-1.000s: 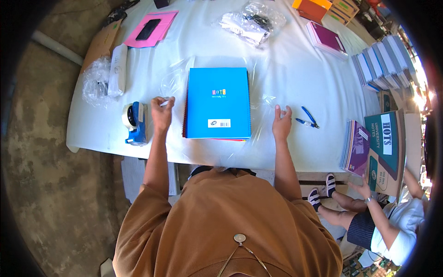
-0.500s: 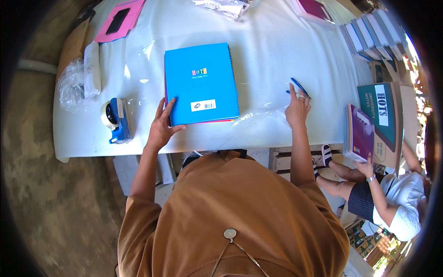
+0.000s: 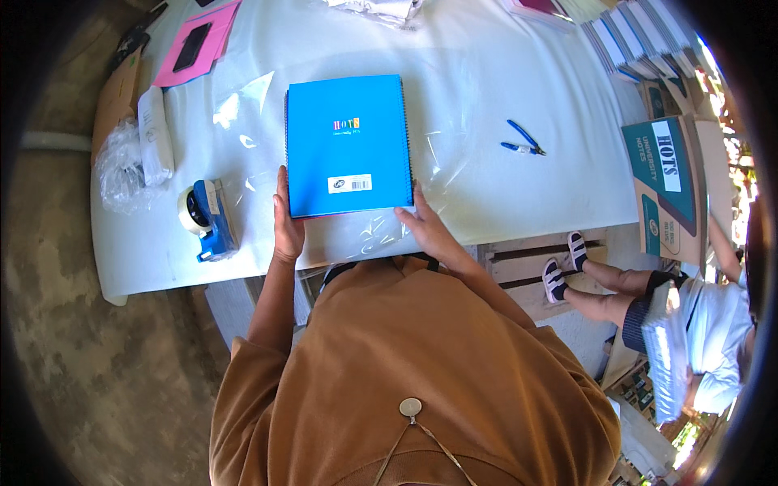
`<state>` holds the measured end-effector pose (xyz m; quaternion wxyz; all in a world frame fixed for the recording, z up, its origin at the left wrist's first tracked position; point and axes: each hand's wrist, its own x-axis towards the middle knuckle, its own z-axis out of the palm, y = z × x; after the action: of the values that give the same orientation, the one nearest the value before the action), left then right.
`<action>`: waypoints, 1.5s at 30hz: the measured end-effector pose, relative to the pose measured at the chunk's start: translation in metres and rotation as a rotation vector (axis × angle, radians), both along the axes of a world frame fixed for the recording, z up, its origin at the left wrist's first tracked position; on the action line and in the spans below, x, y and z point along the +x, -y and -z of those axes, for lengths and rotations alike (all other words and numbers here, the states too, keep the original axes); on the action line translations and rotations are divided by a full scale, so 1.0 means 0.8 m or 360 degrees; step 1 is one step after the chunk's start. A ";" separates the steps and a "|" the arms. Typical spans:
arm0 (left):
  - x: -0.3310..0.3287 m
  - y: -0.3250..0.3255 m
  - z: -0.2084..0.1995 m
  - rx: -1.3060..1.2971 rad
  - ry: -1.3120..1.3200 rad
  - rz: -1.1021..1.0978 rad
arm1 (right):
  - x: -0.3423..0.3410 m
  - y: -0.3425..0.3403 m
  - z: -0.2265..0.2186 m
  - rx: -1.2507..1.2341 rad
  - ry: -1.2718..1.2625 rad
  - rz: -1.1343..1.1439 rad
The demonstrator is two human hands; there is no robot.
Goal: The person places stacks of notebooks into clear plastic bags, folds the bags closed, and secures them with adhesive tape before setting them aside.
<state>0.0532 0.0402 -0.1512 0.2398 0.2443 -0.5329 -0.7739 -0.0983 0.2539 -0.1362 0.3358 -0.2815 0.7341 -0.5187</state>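
A blue-covered spiral notebook [image 3: 347, 146] lies on top of a small stack, with a reddish edge peeking out beneath it. My left hand [image 3: 287, 223] grips the stack's left edge near its lower corner, fingers along the side. At the lower right corner, my right hand [image 3: 429, 231] holds the stack with thumb near the front edge and fingers against the side. Clear plastic film [image 3: 442, 162] spreads around and under the notebooks. Blue-handled nippers [image 3: 525, 149] rest on the table to the right, handles apart and untouched.
On the white-covered table [image 3: 486, 81] are a blue tape dispenser [image 3: 215, 223], crumpled plastic [image 3: 121, 166], a white roll [image 3: 154, 134], a phone [image 3: 192, 46] on pink sheets and stacked notebooks [image 3: 636, 40]. A carton [image 3: 666, 186] stands right, beside another person [image 3: 713, 316] carrying a wrapped bundle.
My right hand has put down the nippers and moved left to the stack's lower right corner. My left hand has shifted against the side. The other person has moved the purple notebooks away from the carton.
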 end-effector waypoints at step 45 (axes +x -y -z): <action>0.035 0.161 -0.092 -0.0217 0.1704 0.0126 | -0.221 -0.034 -0.034 -0.0124 0.0235 0.0856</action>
<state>0.0810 -0.0883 -0.0772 -0.0793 0.5680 -0.6384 -0.5134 -0.2750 0.2808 -0.1088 0.2275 -0.0507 0.7356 -0.6360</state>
